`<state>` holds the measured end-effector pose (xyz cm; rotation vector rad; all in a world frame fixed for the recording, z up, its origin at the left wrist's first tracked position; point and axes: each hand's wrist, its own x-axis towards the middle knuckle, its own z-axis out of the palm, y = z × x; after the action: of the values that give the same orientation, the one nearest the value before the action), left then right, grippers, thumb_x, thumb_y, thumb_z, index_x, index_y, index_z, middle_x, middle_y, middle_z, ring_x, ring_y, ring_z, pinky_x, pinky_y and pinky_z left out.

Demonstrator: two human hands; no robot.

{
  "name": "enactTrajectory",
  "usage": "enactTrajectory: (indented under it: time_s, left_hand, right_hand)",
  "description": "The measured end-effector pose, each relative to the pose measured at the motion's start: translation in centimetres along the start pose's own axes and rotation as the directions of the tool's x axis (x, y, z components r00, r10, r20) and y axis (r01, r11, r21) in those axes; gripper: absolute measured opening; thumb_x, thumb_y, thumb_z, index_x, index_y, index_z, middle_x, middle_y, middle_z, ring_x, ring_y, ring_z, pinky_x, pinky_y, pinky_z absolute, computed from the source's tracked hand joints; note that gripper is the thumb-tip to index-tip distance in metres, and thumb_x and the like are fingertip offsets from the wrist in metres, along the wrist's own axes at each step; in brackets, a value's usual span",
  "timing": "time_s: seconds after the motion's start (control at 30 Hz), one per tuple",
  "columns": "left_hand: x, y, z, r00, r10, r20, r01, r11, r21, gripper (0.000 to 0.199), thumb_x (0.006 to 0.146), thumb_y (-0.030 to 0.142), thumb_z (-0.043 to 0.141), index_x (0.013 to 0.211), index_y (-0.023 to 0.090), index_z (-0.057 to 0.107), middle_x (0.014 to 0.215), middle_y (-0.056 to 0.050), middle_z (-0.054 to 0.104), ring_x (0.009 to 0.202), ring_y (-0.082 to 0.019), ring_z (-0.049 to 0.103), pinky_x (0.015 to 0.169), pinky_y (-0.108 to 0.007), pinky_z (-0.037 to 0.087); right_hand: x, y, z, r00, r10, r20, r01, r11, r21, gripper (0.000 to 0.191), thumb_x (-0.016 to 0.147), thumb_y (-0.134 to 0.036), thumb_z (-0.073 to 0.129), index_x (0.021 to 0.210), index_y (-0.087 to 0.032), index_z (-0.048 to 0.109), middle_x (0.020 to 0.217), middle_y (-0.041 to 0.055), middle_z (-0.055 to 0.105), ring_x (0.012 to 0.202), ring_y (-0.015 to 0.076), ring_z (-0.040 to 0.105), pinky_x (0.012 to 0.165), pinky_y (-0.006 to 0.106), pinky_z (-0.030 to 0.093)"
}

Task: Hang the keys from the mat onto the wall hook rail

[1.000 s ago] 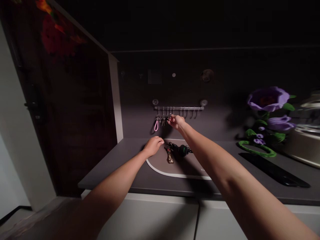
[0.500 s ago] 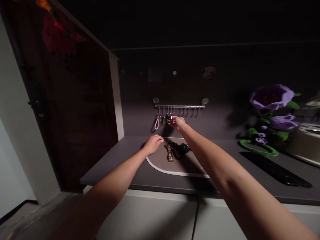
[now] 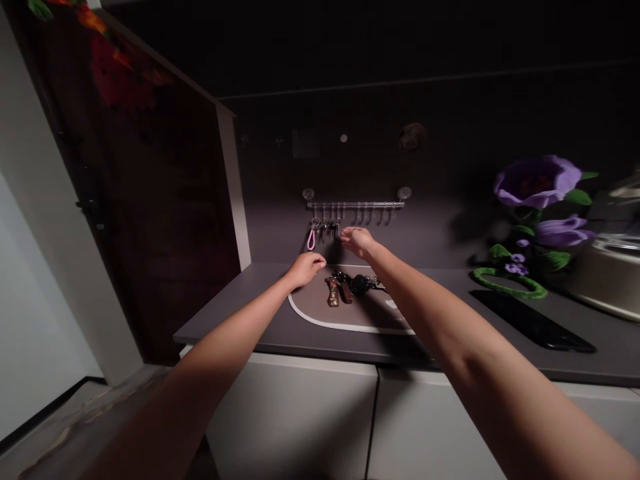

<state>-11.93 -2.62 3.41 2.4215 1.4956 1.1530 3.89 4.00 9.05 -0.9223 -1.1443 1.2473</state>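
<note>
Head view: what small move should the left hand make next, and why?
Probably move the left hand right and down onto the key bunch on the mat. It looks empty and sits right beside those keys, while the rail shows free hooks toward its right end, so there seems to be room to hang them.
</note>
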Motion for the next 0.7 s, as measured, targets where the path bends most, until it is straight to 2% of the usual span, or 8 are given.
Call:
enactTrajectory:
  time_s: [0.17, 0.37, 0.7]
  left_hand:
    - [0.6, 1.6, -0.4, 1.000, -0.013, 0.013, 0.013, 1.000, 0.004, 0.016, 0.074, 0.017, 0.052, 0.082, 0.013, 0.066, 0.080, -0.004, 0.066, 0.073, -0.013, 0.057, 0.070, -0.024, 0.042]
    - [0.9, 2.6, 0.8, 0.992, -0.118, -0.037, 0.114, 0.989, -0.096, 0.015, 0.074, 0.015, 0.052, 0.081, 0.012, 0.065, 0.078, -0.005, 0.066, 0.070, -0.013, 0.057, 0.070, -0.024, 0.043]
    - [0.5, 1.8, 3.4, 0.951, -0.284, -0.126, 0.245, 0.935, -0.257, 0.014, 0.073, 0.013, 0.051, 0.079, 0.011, 0.064, 0.077, -0.005, 0.065, 0.068, -0.012, 0.057, 0.068, -0.025, 0.045]
  right_hand:
    - [-1.3, -0.6, -0.8, 0.998, 0.017, 0.055, -0.019, 0.999, 0.032, 0.009, 0.071, -0.007, 0.049, 0.075, -0.015, 0.050, 0.067, -0.0002, 0.055, 0.057, 0.0082, 0.053, 0.061, 0.025, 0.045]
    - [-3.6, -0.5, -2.0, 0.994, 0.017, 0.105, -0.021, 0.999, 0.035, 0.010, 0.071, -0.007, 0.051, 0.076, -0.016, 0.051, 0.068, 0.0001, 0.059, 0.060, 0.0095, 0.057, 0.064, 0.027, 0.046]
    - [-7.0, 1.8, -3.7, 0.993, -0.045, 0.109, 0.047, 0.999, -0.019, 0.004, 0.076, -0.012, 0.052, 0.076, -0.015, 0.054, 0.069, 0.0024, 0.061, 0.057, 0.0083, 0.056, 0.058, 0.021, 0.044]
